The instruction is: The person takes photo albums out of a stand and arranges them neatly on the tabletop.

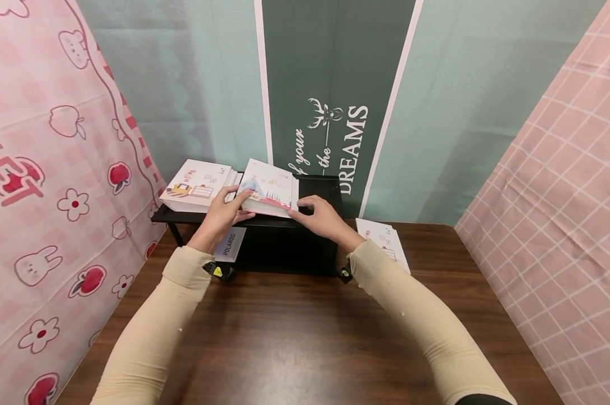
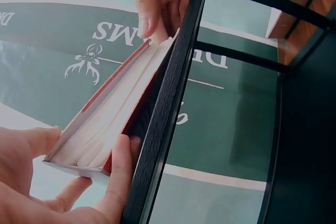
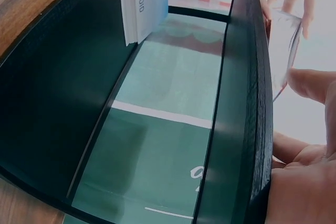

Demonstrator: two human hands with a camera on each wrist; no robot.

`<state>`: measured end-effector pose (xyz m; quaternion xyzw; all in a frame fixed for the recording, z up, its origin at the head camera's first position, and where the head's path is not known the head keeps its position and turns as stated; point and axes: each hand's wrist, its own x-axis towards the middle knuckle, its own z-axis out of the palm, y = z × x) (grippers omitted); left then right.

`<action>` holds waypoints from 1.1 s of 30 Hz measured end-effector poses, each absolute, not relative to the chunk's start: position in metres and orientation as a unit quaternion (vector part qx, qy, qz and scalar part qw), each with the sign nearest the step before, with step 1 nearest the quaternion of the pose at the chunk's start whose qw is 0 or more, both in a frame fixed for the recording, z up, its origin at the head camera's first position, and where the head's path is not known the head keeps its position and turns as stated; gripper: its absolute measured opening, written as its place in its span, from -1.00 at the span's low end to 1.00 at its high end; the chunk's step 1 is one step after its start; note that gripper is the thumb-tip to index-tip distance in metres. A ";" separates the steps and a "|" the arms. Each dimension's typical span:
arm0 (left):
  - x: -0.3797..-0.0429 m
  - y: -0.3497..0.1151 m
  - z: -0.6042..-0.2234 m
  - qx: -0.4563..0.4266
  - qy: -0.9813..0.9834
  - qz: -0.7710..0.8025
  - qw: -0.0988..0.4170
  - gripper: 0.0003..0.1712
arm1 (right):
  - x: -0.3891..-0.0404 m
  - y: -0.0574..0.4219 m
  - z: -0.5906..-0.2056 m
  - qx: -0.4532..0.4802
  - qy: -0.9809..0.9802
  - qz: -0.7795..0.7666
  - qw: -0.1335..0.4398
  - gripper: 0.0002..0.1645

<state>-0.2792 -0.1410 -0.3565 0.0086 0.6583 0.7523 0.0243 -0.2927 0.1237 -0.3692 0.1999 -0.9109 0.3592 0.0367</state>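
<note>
Both hands hold a thick white book (image 1: 268, 188) with a blue tent and red ground drawn on its cover. It is over the top board of a black two-tier rack (image 1: 279, 224). My left hand (image 1: 222, 215) grips its left end, thumb on the cover and fingers below, as the left wrist view of the book (image 2: 102, 111) shows. At the near right corner, my right hand (image 1: 325, 218) pinches the book. Its underside is tilted up from the rack's edge (image 2: 163, 103) in the left wrist view.
More white books (image 1: 195, 188) lie at the left of the top board. A white book marked POLAROID (image 1: 230, 244) stands on the lower tier. Right of the rack, other white books (image 1: 385, 239) rest on the brown table (image 1: 305, 337). Curtains (image 1: 552, 169) hang around it.
</note>
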 end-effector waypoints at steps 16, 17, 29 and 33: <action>-0.280 -0.141 -0.361 0.010 0.626 0.779 0.030 -0.18 | -0.293 0.125 -0.370 0.156 -0.894 0.418 0.026 -0.24; -0.281 -0.142 -0.361 0.008 0.628 0.777 0.030 -0.18 | -0.293 0.125 -0.369 0.154 -0.894 0.419 0.024 -0.23; -0.279 -0.144 -0.361 0.003 0.629 0.777 0.037 -0.16 | -0.294 0.119 -0.364 0.119 -0.894 0.431 0.018 -0.17; -0.279 -0.142 -0.364 -0.001 0.630 0.776 0.034 -0.16 | -0.295 0.117 -0.365 0.104 -0.895 0.434 0.008 -0.12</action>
